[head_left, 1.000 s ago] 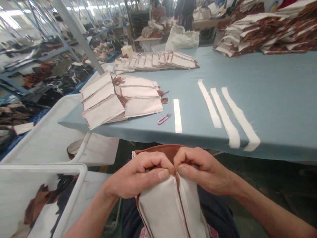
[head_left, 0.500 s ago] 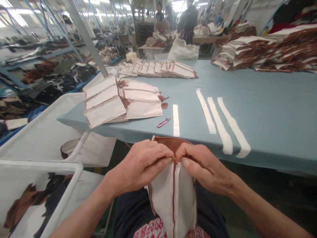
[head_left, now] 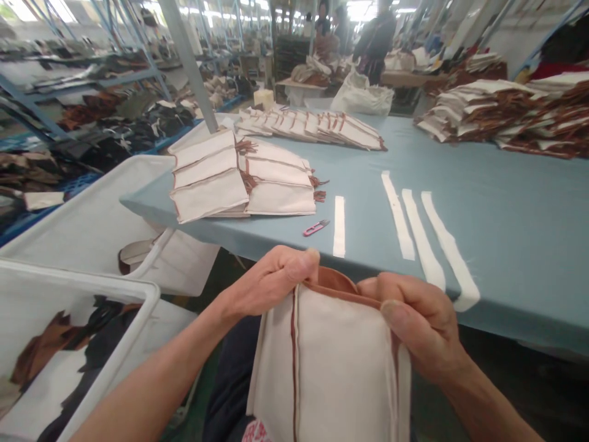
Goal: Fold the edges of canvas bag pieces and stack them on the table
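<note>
A sewn pouch-like piece [head_left: 343, 362], off-white outside with brown at its rim and inside, hangs upright between my hands in front of my lap. My left hand [head_left: 276, 276] pinches its top edge near a dark brown vertical seam, thumb outside. Over at the right corner of the same edge, my right hand [head_left: 418, 319] is closed with thumb against the fabric and fingers curled inside the rim. The mouth gapes a little between them. Pink-handled thread snips [head_left: 316, 228] and a short white strip [head_left: 339, 227] lie on the table just beyond.
Stacked off-white pieces [head_left: 209, 175] with brown fringes lie on the blue-covered table [head_left: 363, 196]. Longer white strips [head_left: 426, 242] are to the right, one past the edge. A large pile [head_left: 483, 110] fills the back right. White bins [head_left: 151, 294] stand at left; people are in the background.
My hands have moved apart along the pouch's rim, from pinching together at one seam to holding it spread. The pouch has turned, showing a broad panel. The view has shifted slightly left.
</note>
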`<state>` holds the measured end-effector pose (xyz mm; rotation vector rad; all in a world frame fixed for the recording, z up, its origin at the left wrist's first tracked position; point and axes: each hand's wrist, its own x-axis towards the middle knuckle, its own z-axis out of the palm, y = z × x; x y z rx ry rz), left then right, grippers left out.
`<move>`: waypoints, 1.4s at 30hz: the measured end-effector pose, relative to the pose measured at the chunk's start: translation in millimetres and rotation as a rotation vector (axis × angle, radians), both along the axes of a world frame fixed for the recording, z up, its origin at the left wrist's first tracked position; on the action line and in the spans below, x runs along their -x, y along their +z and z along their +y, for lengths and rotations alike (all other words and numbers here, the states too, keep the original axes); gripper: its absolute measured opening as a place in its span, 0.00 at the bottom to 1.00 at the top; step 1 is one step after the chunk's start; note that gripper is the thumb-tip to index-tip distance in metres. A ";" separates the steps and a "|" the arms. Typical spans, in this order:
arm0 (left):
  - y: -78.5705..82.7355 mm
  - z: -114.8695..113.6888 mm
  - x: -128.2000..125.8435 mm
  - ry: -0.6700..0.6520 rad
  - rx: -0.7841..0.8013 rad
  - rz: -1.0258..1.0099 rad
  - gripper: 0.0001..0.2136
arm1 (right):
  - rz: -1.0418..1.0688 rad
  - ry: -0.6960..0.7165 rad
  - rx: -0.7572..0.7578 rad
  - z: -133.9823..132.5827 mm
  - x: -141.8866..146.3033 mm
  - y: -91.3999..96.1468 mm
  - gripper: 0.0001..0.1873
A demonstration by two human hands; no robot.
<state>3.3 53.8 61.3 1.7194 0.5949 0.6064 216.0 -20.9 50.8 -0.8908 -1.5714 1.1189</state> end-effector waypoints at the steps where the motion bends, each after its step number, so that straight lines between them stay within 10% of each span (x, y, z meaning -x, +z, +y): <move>1: -2.0 -0.4 0.8 0.006 0.021 -0.013 0.34 | 0.031 -0.045 0.039 -1.7 -2.4 -4.3 0.28; 7: -6.4 -4.5 5.0 -0.012 -0.044 0.060 0.32 | 0.045 -0.132 0.163 3.8 -30.1 -36.6 0.26; 14: -1.8 2.3 7.0 -0.165 -0.165 0.057 0.09 | -0.459 -0.086 0.119 25.6 -36.4 -51.7 0.22; 27: 7.1 -2.4 7.3 -0.179 -0.222 0.121 0.11 | -0.392 0.085 -0.180 21.2 1.4 -1.1 0.06; 42: 0.7 -19.3 1.0 -0.008 -0.113 0.132 0.13 | -0.431 -0.053 -0.132 17.5 16.1 4.3 0.06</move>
